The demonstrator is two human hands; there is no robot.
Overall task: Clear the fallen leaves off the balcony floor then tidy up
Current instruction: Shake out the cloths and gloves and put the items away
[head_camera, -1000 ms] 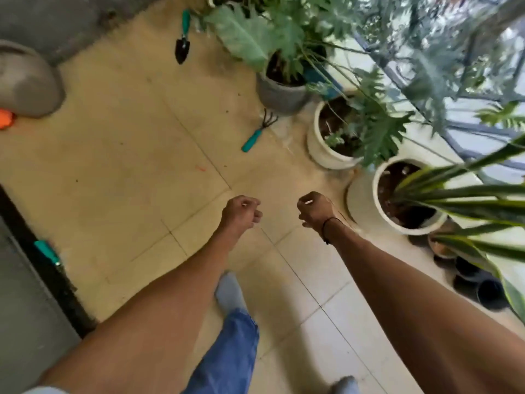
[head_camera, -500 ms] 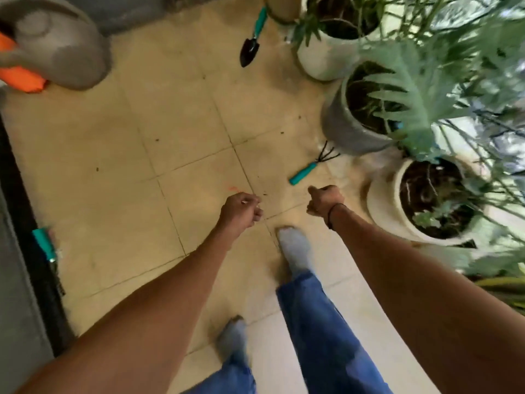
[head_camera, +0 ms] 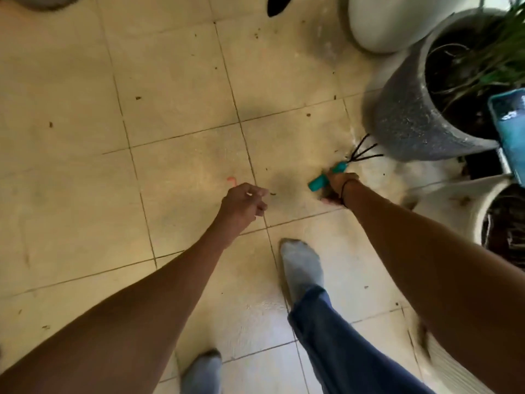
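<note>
Across the whole view, a balcony floor (head_camera: pixel 176 89) of pale yellowish tiles is spread, crossed by dark grout lines and dotted with small dark specks of soil or leaf bits. At the right edge, a grey speckled pot (head_camera: pixel 409 115) holding thin green leaves is stood on the tiles, with a white pot (head_camera: pixel 380 27) set just behind it at the top and another white pot (head_camera: pixel 483 211) partly seen lower down. A blue-green flat object (head_camera: pixel 511 129) is leaned between the grey pot and the lower white pot. Two bare forearms are extended from the bottom corners, and a leg in blue jeans (head_camera: pixel 338 354) with grey socks (head_camera: pixel 301 268) is planted on the floor between them. The black tip of a trowel (head_camera: pixel 277 7) is cut off by the top edge. Near the base of the grey pot, a small hand rake (head_camera: pixel 341 169) with a teal handle and black prongs is lying on or just above the tiles; its handle is grasped by the right hand (head_camera: pixel 339 186), whose fingers are curled around it, a dark band being worn at the wrist. The left hand (head_camera: pixel 244 206) is held above the floor, well apart from the rake, its fingers loosely curled with nothing seen in them.
</note>
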